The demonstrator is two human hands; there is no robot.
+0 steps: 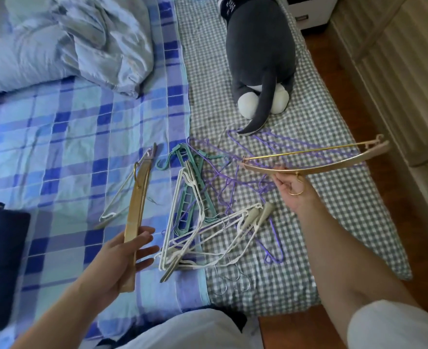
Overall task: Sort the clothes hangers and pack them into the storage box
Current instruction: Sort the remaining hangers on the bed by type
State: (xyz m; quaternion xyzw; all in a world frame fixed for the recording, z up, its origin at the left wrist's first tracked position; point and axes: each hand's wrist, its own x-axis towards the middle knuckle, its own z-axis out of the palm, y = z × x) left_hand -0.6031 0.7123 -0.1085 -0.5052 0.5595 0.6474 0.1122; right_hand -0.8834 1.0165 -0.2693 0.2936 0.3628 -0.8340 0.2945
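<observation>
- The only lettering I can find is some white print on the dark top of the grey plush toy lying on my bed; it is too small and blurred for me to read.
- I see no label, brand or number on anything else.

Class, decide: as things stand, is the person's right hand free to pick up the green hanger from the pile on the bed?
Probably not yet: the right hand already holds a wooden hanger, and white hangers lie across the green hanger.
</observation>
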